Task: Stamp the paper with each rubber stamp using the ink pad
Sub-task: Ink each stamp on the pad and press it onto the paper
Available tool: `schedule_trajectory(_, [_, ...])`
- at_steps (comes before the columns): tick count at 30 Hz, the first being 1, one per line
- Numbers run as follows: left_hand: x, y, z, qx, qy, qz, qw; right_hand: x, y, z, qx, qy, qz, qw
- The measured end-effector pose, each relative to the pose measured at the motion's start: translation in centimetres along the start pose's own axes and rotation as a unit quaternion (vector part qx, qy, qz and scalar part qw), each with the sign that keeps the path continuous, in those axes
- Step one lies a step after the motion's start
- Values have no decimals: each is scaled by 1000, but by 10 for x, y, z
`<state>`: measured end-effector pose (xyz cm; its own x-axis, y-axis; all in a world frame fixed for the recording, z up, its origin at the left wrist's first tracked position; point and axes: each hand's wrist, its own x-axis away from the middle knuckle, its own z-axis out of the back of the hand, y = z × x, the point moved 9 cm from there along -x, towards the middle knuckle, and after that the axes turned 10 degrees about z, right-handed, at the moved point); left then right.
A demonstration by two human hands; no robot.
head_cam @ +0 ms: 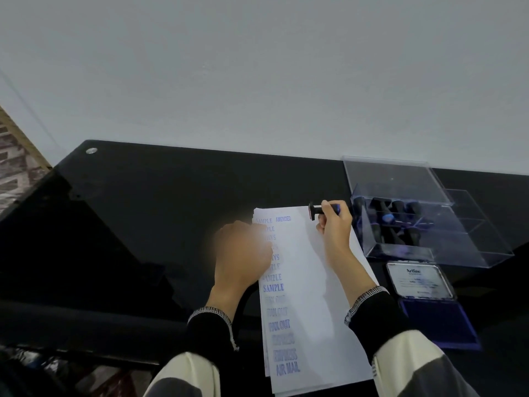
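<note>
The paper [312,296] lay on the black table [143,210] and already carried a long column of blue prints down its left side, from SAMPLE at the top to AIR MAIL at the bottom. One more word, AMENDED, stood at the top of a second column. So a good part of the stamping seemed done.

The right hand [335,224] had its fingers curled round the handle of a stamp [316,210], held sideways just above the top edge of the sheet. The left hand [243,250] rested on the left side of the sheet; it was blurred, and I cannot tell how its fingers lay.

The ink pad [438,319] stood open beside the sheet. Several stamps remained in the clear box [415,224], so more prints probably remained, though I cannot tell which were used.
</note>
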<state>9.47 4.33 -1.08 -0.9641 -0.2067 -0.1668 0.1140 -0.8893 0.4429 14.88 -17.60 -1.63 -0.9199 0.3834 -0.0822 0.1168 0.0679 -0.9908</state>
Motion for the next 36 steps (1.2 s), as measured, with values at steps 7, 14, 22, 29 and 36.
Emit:
schedule_trajectory(7, [-1,0,2,23,10,2,1000,10,-17,-11,67,-85,46,993])
schedule_trajectory(14, [12,16,23,23,68,-3,997,31,-59,15,92,-102,92,986])
schedule_trajectory(22, [76,122,-12,61,-60,-120,989,59,-99,106,187,-77,164,966])
schedule_trajectory(29, [120,163,-49,112,-139,-188,966,87,-99,189,323,-79,160,930])
schedule_trajectory(36, [131,166,-59,72,-123,-223,964,106,-94,208,487,-140,187,841])
